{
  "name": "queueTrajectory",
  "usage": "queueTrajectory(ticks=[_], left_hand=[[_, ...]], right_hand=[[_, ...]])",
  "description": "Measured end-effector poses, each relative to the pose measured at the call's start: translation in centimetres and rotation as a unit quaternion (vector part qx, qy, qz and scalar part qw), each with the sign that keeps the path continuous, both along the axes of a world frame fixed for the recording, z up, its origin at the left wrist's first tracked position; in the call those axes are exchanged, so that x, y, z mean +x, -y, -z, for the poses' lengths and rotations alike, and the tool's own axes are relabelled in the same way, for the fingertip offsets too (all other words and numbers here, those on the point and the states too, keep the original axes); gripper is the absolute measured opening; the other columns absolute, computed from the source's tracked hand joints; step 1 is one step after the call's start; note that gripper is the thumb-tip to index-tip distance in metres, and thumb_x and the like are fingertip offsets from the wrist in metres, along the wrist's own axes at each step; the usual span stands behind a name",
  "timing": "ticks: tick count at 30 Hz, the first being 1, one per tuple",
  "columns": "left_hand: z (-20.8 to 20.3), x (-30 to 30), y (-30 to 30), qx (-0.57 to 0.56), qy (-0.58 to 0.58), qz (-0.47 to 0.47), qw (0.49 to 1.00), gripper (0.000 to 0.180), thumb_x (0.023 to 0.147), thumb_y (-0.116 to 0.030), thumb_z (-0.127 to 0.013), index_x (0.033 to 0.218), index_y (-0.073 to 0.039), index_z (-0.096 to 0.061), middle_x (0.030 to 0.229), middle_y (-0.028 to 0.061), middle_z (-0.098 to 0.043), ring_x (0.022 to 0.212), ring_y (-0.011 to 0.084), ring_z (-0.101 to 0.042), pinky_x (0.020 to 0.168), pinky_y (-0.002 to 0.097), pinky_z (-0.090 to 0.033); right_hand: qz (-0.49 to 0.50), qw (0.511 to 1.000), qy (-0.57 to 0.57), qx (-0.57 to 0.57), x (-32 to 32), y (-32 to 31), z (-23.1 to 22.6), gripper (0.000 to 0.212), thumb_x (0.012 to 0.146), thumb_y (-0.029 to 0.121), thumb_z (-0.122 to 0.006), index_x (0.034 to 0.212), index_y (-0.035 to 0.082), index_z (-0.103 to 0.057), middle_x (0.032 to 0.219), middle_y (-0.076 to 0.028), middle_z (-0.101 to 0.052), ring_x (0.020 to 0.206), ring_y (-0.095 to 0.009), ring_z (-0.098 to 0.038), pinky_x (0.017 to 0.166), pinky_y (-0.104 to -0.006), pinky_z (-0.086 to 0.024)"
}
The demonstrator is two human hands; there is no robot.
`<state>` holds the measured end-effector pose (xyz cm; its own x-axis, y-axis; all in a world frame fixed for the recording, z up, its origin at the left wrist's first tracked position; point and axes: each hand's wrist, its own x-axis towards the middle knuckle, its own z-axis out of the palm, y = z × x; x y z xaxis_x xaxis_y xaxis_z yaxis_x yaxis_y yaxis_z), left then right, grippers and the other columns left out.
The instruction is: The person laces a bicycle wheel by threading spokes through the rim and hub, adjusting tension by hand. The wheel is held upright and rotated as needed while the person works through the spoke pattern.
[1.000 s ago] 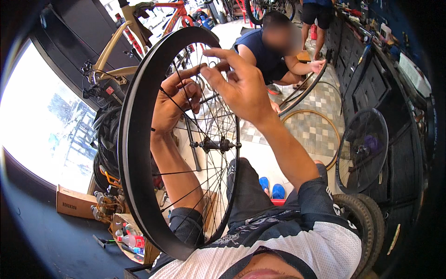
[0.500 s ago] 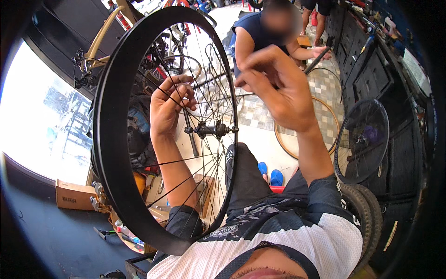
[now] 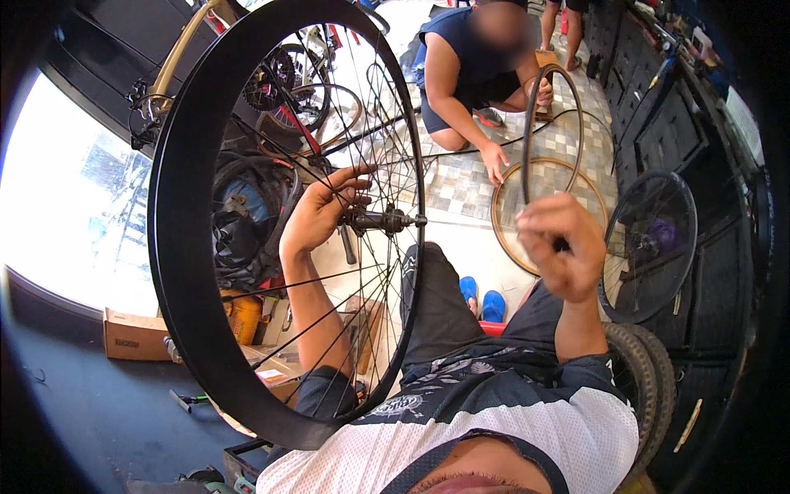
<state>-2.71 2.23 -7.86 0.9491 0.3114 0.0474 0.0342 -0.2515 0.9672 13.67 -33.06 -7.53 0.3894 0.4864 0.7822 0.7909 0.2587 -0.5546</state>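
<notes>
A black deep-rimmed bicycle wheel (image 3: 177, 206) stands upright on my left, its lower rim close against my shirt. Thin dark spokes run to its black hub (image 3: 383, 221) on the right side. My left hand (image 3: 317, 214) reaches in behind the near spokes, just left of the hub. Its bent fingers close around a spoke, though other spokes partly cover the grip. My right hand (image 3: 564, 243) is raised in front of my thigh, well apart from the wheel. Its fingers are curled together in a pinch, slightly blurred, and whatever lies between the tips is too small to see.
Ahead, a co-worker (image 3: 473, 74) crouches with a dark tyre (image 3: 527, 140); a tan-edged tyre (image 3: 495, 222) lies nearby. Another spoked wheel (image 3: 691, 247) leans against the black cabinets (image 3: 658, 132) on the right. Knobby tyres (image 3: 658, 395) stand beside me; a cardboard box (image 3: 132, 337) sits left.
My right hand has dropped down and to the right, away from the wheel. My left hand has shifted right toward the hub. The co-worker now handles an upright tyre.
</notes>
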Motion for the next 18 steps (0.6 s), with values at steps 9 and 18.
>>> queueTrajectory(ticks=[9,18], left_hand=[[1.1,-0.7,-1.3,0.001,0.006,-0.005,1.0,0.042,0.111,-0.012,-0.056,0.15,0.001,-0.053,0.119,0.0175,-0.076,0.114,0.0232,-0.073,0.1,0.0377,-0.057],[9.1,-1.3,-4.3,-0.289,0.193,0.089,0.933,0.1,0.09,-0.075,-0.069,0.145,0.007,-0.052,0.139,0.0336,-0.064,0.125,0.0429,-0.068,0.105,0.0497,-0.056]], right_hand=[[-0.035,0.997,0.071,0.014,0.0,-0.1,0.9,0.017,0.082,0.003,-0.083,0.095,0.011,-0.075,0.097,-0.006,-0.073,0.062,-0.012,-0.063,0.052,-0.0255,-0.045],[0.006,0.997,-0.052,-0.058,-0.7,-3.7,3.8,0.012,0.085,0.006,-0.085,0.094,0.005,-0.078,0.091,-0.007,-0.071,0.067,-0.018,-0.065,0.059,-0.0316,-0.051]])
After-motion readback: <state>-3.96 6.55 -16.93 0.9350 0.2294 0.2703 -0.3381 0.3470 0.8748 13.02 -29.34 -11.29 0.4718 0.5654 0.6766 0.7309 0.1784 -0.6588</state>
